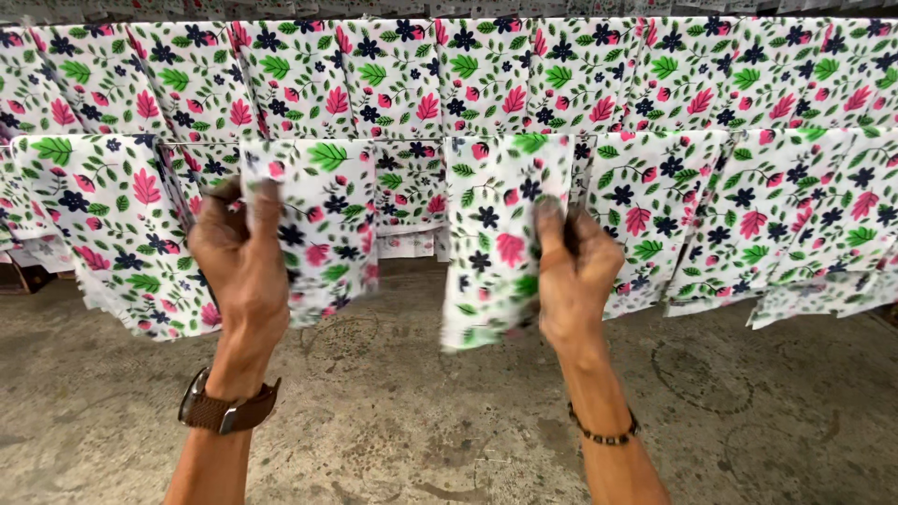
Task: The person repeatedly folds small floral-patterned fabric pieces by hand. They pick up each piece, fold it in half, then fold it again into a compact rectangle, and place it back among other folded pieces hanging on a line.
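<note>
My left hand (241, 257) grips the edge of a white cloth piece (323, 229) printed with pink and green leaves and dark blue flowers. My right hand (572, 276) grips a second piece (496, 238) of the same print. Both pieces hang down in front of me, slightly blurred. I wear a brown-strapped watch (227, 409) on the left wrist and a dark bead bracelet (606, 434) on the right wrist.
Rows of the same floral cloth pieces (655, 103) hang side by side across the whole width, an upper row behind and a lower row (103, 224) in front. Below them lies a stained grey concrete floor (421, 421).
</note>
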